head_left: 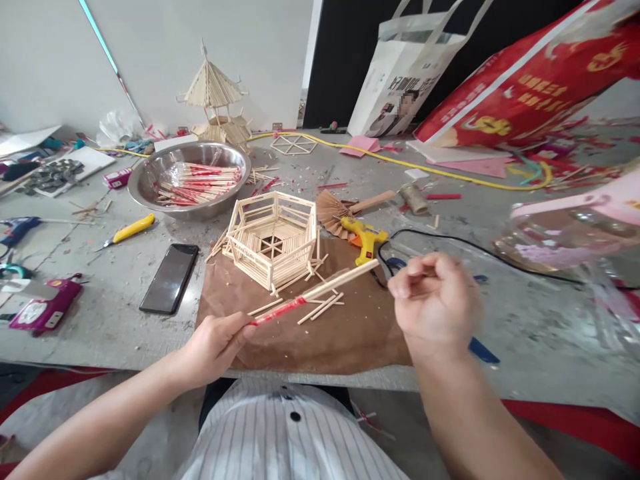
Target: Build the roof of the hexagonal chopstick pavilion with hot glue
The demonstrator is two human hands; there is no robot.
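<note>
My left hand (pixel 217 343) is closed around the lower end of a pair of disposable chopsticks (pixel 340 283). A red printed wrapper covers their near part, and bare pale wood shows at the far end. Just right of that end is my right hand (pixel 437 303), its fingers curled in and slightly blurred; what they hold, if anything, is hidden. Beyond the chopsticks, a six-sided frame of glued sticks (pixel 273 243) stands on a brown sheet (pixel 360 333). Several cut sticks (pixel 323 308) lie beside it. A yellow glue gun (pixel 363 239) rests behind the chopstick tips.
A steel bowl (pixel 145 193) holds wrapped chopsticks. Around it are a phone (pixel 170 279), a yellow utility knife (pixel 133 229) and a stick-built pagoda (pixel 213 87). A black cord (pixel 460 241) and yellow cable (pixel 400 159) cross the table. Bags (pixel 400 73) stand at the back.
</note>
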